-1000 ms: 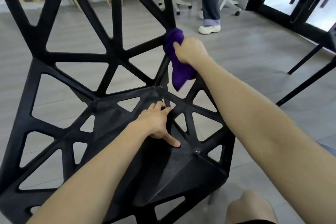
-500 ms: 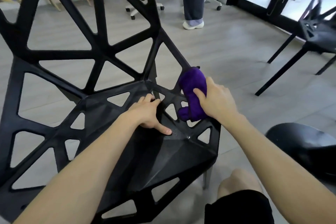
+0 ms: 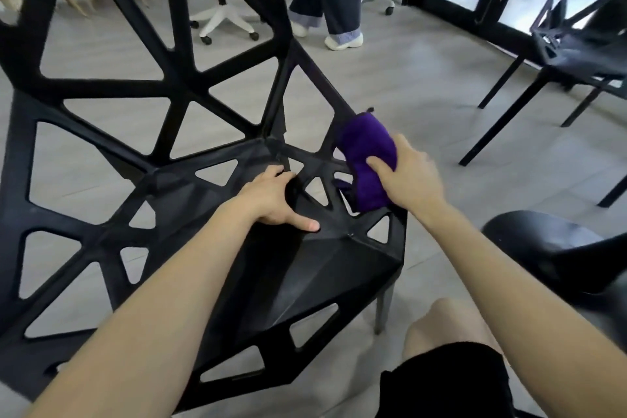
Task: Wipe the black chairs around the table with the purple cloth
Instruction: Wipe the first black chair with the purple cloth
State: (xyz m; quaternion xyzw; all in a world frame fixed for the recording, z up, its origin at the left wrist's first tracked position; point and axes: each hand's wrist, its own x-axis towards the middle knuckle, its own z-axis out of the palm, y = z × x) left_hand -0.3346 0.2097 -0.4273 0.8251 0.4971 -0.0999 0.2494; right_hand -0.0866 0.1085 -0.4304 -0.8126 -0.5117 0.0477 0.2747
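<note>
Purple cloth (image 3: 368,159): bunched into a thick wad and lying at about 10 o'clock from the right hand (image 3: 409,178), pressed against the side rim of the black chair (image 3: 325,268) where seat meets backrest. The right hand grips the cloth, thumb laid across its near face; the other fingers are hidden behind it. The fabric is soft, napped, deep violet, with a loose end hanging through an opening at 7 o'clock of the wad. Left hand (image 3: 271,197): set at 9 o'clock from the cloth and apart from it, fingers hooked over a strut at the seat's rear, thumb stretched flat on the seat. The chair is hard, matte black, moulded in flat facets, its shell pierced by triangular openings between straight struts. At 2 o'clock of the frame stands a second chair (image 3: 576,58) of like pattern on thin straight legs. Floor (image 3: 424,85): grey, smooth, plank-like.
</note>
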